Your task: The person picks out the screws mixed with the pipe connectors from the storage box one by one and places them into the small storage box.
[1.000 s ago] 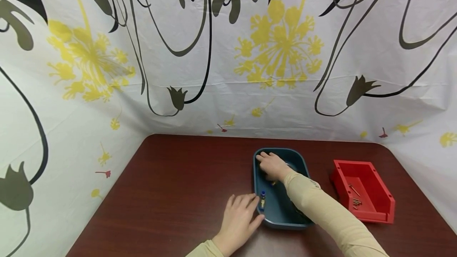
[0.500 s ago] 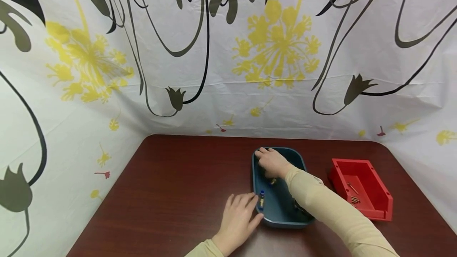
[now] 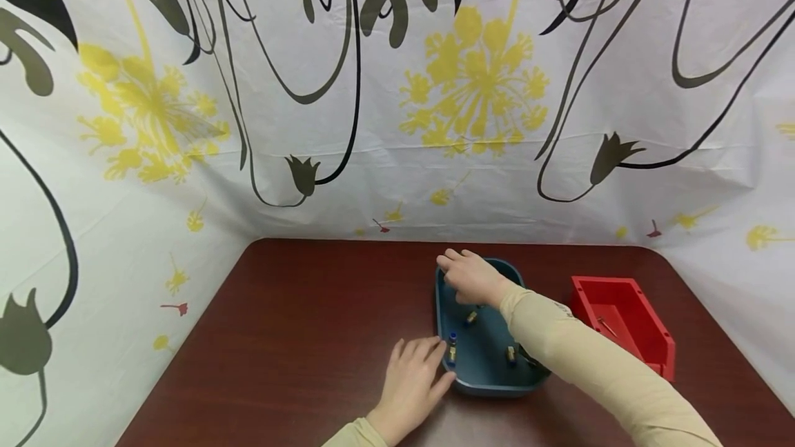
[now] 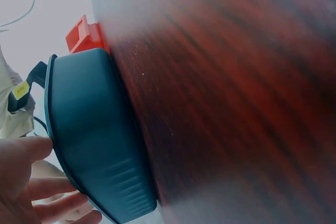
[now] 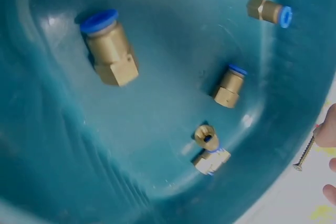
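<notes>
A dark blue-green tray (image 3: 484,347) stands on the table, holding several brass push-in fittings with blue collars; one fitting (image 5: 113,48) lies nearest the right wrist camera. My right hand (image 3: 475,280) is over the tray's far left corner. In the right wrist view its fingertips pinch a thin screw (image 5: 305,154), which shows beyond the tray's rim. My left hand (image 3: 410,383) rests its fairly straight fingers against the tray's near left rim. Close to those fingers, inside the tray, lies another fitting (image 3: 452,349).
A red open bin (image 3: 658,336) stands to the right of the tray, with a screw (image 3: 607,326) visible in it; the right forearm hides part of it. Dark brown table (image 3: 310,336) surface extends left of the tray. A patterned white curtain (image 3: 385,123) hangs behind.
My right hand has risen slightly toward the tray's far left rim, uncovering more of the fittings. The left hand stays at the near left rim. The head view has shifted a little.
</notes>
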Tool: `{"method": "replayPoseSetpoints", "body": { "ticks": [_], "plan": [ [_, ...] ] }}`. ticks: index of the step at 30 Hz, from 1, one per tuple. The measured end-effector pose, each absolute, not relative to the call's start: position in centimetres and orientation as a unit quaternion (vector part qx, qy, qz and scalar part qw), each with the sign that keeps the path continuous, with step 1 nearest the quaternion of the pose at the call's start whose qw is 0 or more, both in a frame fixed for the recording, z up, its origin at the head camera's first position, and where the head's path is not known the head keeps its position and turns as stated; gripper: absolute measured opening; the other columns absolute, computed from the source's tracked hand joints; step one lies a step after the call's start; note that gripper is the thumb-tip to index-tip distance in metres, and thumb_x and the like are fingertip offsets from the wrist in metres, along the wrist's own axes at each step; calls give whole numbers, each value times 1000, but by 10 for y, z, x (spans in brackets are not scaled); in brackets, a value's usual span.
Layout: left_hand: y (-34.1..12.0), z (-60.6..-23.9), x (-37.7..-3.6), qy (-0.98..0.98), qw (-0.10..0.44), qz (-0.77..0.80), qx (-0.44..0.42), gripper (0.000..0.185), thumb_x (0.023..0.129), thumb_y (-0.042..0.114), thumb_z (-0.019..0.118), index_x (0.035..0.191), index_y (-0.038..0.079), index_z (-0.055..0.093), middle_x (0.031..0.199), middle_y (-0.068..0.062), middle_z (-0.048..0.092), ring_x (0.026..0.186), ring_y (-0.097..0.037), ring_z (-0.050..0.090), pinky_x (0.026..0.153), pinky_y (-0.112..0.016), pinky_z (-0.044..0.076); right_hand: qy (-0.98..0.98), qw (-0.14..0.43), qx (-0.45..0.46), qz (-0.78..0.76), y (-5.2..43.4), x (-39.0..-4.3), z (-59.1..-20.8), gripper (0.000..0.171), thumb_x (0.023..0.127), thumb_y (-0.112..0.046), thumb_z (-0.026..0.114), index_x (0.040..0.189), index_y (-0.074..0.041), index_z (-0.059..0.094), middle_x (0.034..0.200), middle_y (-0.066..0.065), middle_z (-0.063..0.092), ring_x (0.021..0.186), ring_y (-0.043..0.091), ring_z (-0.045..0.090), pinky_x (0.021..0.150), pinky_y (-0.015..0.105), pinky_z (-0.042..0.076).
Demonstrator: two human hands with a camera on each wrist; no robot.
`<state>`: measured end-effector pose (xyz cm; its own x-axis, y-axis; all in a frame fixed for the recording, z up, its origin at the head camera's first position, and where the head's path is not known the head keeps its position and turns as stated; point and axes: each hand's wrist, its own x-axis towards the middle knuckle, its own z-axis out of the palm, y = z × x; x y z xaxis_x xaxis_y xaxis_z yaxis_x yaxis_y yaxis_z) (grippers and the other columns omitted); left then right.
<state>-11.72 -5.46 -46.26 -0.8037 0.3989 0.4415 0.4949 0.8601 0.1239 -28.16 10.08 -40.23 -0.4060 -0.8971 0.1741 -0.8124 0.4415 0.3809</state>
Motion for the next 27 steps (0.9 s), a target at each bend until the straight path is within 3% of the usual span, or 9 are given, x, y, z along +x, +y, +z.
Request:
{"method": "replayPoseSetpoints", "body": {
  "ticks": [13, 27],
  "plan": [
    [-54, -462, -116, -945, 196, -118, -234, 41, 81, 40, 60, 111, 13, 62, 111, 0, 54, 97, -19, 51, 81, -49, 38, -819, 198, 524, -125, 117, -265, -376, 19, 72, -12, 68, 58, -18, 56, 78, 0, 38, 69, 17, 30, 55, 30, 27],
    [-53, -462, -116, -945, 200, -117, -230, 40, 81, 40, 60, 111, 13, 62, 110, 0, 55, 97, -19, 51, 81, -50, 37, -812, 216, 530, -119, 158, -255, -378, 14, 71, -12, 68, 61, -15, 59, 79, 2, 41, 71, 18, 35, 56, 30, 31]
  ]
}}
